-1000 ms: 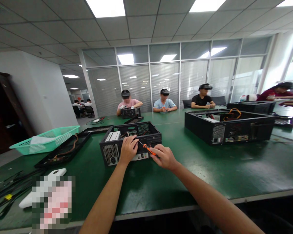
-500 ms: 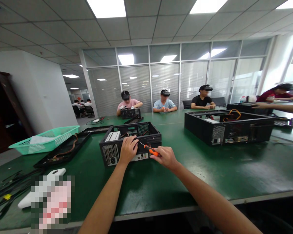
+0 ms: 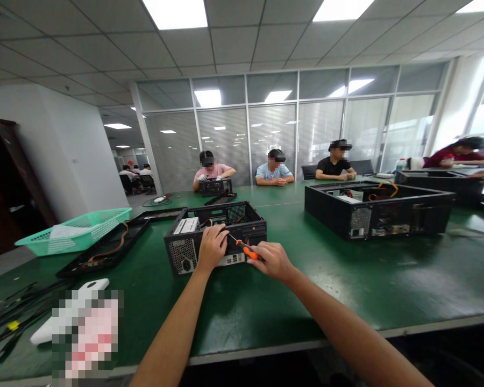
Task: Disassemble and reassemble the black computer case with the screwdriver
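Note:
An open black computer case (image 3: 242,221) stands on the green table (image 3: 298,301) in front of me, its rear panel facing me. My left hand (image 3: 212,247) lies curled over the rear top edge of the case, fingers closed against it. In my right hand (image 3: 272,260) I grip an orange-handled screwdriver (image 3: 246,249). Its thin shaft points up and left, with the tip at the case's edge just beside my left fingers.
A larger open case (image 3: 377,215) stands to the right. A detached side panel (image 3: 108,244) and a green plastic basket (image 3: 75,231) lie to the left. Black cables (image 3: 12,314) and a white object (image 3: 70,309) lie at the near left. Several people sit at the far side.
My hands stay almost still at the case; the screwdriver handle shifts only slightly. A person's arm reached over the far right and has drawn back, and a dark case there has moved.

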